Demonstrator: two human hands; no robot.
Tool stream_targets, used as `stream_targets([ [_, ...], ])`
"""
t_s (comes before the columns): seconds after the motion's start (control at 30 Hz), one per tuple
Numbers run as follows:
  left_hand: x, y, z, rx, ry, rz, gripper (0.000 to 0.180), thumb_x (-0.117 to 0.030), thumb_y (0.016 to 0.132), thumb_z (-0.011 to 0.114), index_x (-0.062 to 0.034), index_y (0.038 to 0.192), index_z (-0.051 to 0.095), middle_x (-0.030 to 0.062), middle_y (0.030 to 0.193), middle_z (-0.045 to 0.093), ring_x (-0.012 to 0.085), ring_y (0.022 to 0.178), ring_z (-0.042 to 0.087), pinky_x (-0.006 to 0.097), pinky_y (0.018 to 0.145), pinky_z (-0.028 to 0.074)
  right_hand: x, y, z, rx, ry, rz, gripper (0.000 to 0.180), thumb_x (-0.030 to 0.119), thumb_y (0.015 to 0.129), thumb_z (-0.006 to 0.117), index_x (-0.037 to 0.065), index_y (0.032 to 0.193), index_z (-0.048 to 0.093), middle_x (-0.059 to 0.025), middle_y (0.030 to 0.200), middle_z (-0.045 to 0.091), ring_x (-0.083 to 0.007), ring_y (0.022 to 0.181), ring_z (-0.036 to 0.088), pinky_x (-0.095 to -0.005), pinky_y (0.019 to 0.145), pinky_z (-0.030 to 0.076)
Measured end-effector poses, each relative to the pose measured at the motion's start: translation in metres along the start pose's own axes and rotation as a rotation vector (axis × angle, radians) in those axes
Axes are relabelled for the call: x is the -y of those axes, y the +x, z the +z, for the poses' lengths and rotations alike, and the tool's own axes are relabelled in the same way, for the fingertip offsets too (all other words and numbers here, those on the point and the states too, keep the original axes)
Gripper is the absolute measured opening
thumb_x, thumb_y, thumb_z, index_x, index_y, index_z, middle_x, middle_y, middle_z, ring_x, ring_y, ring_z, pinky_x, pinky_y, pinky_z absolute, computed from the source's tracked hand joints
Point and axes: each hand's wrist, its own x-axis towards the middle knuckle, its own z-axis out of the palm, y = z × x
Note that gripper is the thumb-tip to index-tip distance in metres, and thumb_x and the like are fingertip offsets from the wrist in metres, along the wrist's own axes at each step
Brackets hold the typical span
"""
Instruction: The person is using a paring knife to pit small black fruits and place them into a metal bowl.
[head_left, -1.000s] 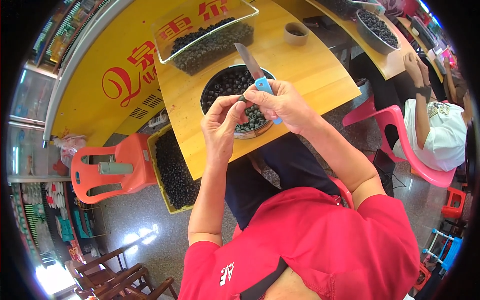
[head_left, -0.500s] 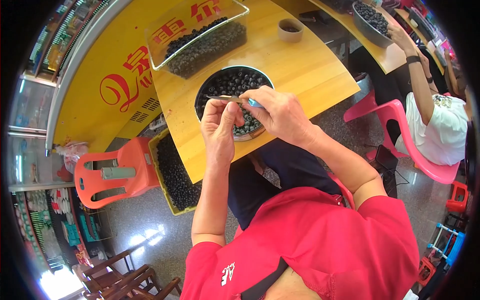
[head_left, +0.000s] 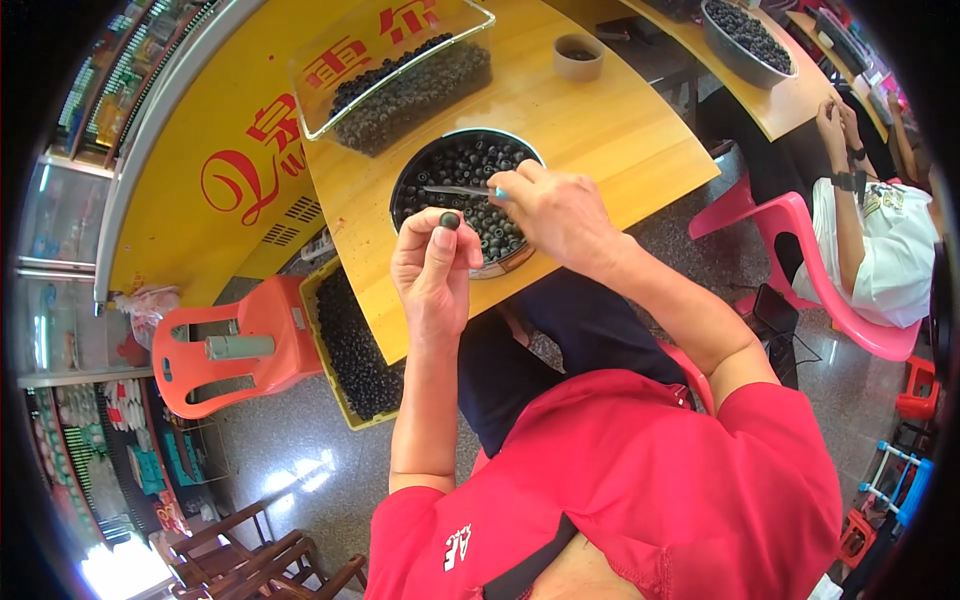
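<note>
One small dark round piece (head_left: 450, 220) is pinched between the thumb and fingers of the left hand (head_left: 432, 265), near the centre of the frame. One knife (head_left: 460, 190) is gripped in the right hand (head_left: 562, 215), its blade pointed left above one round bowl (head_left: 396, 200). The bowl is filled with similar pieces (too many to be counted), its lower left part blocked by the left hand and its right side partly covered by the right. On the table (head_left: 620, 140), one clear bin (head_left: 400, 76), also holding dark pieces, is seen at upper left and one small cup (head_left: 578, 70) at top centre. One yellow crate (head_left: 326, 368) is set at left, beside one orange chair (head_left: 285, 340) on which one grey-green cylinder (head_left: 240, 346) is laid. One white-shirted person (head_left: 870, 255) is seated at right.
</note>
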Motion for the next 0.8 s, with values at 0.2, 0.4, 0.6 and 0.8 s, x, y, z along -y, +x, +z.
stream_targets([
  [0.2, -0.001, -0.001, 0.003, -0.101, 0.030, -0.033, 0.013, -0.009, 0.092, 0.061, -0.0017, 0.103, 0.060, 0.0063, 0.083, 0.063, 0.0128, 0.068, 0.057, 0.023, 0.062, 0.046, 0.018, 0.010, -0.013, 0.044, 0.844, 0.166, 0.021, 0.022, 0.089, 0.067, 0.002, 0.096, 0.063, -0.0048, 0.081, 0.064, -0.0135, 0.071, 0.061, -0.0285, 0.065, 0.048],
  [0.4, 0.001, -0.007, 0.001, -0.092, 0.272, 0.124, 0.013, -0.005, 0.089, 0.064, 0.0003, 0.101, 0.063, 0.0043, 0.090, 0.061, 0.0115, 0.072, 0.058, 0.023, 0.065, 0.047, 0.029, 0.010, -0.015, 0.182, 1.266, 0.464, 0.020, 0.025, 0.090, 0.067, 0.005, 0.090, 0.062, 0.0008, 0.074, 0.061, -0.0036, 0.061, 0.050, -0.0211, 0.052, 0.039],
  [0.6, -0.002, -0.009, 0.003, 0.007, 0.219, 0.090, 0.013, -0.004, 0.090, 0.063, 0.0004, 0.102, 0.061, 0.0048, 0.091, 0.060, 0.0116, 0.073, 0.058, 0.023, 0.066, 0.047, 0.032, 0.005, -0.012, 0.189, 1.468, 0.571, 0.016, 0.022, 0.093, 0.063, 0.006, 0.092, 0.060, 0.0033, 0.074, 0.058, -0.0021, 0.057, 0.046, -0.0187, 0.048, 0.034],
  [0.8, -0.003, -0.007, 0.002, -0.098, 0.037, 0.030, 0.013, -0.009, 0.093, 0.060, -0.0023, 0.104, 0.057, 0.0049, 0.086, 0.062, 0.0113, 0.071, 0.057, 0.023, 0.065, 0.045, 0.034, -0.002, -0.010, -0.135, 0.673, 0.025, 0.020, 0.013, 0.092, 0.062, 0.002, 0.107, 0.061, -0.0062, 0.085, 0.067, -0.0152, 0.069, 0.063, -0.0282, 0.060, 0.050],
])
